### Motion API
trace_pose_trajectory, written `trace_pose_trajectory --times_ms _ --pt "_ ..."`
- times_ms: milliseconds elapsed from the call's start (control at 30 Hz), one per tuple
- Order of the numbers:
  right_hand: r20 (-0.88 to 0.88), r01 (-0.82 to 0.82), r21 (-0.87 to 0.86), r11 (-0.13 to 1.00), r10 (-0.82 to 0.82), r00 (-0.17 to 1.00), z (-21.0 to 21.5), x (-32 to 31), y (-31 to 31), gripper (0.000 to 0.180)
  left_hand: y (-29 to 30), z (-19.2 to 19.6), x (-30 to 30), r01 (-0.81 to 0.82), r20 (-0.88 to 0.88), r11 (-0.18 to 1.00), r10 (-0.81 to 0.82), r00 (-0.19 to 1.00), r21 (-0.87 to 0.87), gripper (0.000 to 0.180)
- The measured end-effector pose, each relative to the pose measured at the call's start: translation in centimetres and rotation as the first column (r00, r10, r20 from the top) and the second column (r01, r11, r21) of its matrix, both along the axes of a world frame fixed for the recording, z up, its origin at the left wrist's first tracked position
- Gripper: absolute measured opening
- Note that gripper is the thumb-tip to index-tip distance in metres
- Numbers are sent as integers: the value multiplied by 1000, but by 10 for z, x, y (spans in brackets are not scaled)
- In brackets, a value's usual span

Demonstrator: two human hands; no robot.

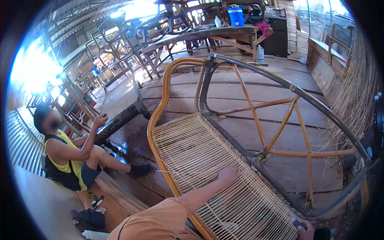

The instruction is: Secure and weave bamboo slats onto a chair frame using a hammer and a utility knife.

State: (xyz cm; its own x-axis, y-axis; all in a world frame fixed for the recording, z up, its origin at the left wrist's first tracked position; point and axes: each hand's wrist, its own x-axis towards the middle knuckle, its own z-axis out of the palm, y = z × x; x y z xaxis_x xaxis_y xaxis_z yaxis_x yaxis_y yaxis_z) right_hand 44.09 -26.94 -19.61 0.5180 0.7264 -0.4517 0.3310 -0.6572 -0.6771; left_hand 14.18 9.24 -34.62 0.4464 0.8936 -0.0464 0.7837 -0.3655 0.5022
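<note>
A curved wooden bench frame (165,86) stands tilted before me, its seat woven with pale cane strands (188,140). The weave is close and crossed toward the right side, with mostly parallel strands elsewhere. On the middle of the seat rests my left hand (229,176), its fingers closed; whatever they pinch is hidden. A loose strand end (162,171) pokes out past the frame's left edge. At the seat's lower right corner my right hand (306,231) is closed around a small grey flat tool (295,222), whose tip touches the weave.
At left sits another person (66,154) in a yellow top, beside a dark cylinder (120,122). A cap (92,217) and a white bottle (95,235) lie near my left side. Behind are a workbench (192,39), a blue cooler (236,17) and stacked chair frames. Long fibres (356,88) hang at right.
</note>
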Motion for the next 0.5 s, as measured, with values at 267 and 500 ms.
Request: trace_pose_trajectory --times_ms 267,500 --pt "-32 157 57 986 -155 987 -18 -1 -25 51 -1 3 -1 8 -42 1000 -9 999 -25 30" --pt "-168 142 220 965 -106 980 -27 -6 -29 38 -2 1 -8 51 -6 998 -51 999 33 26"
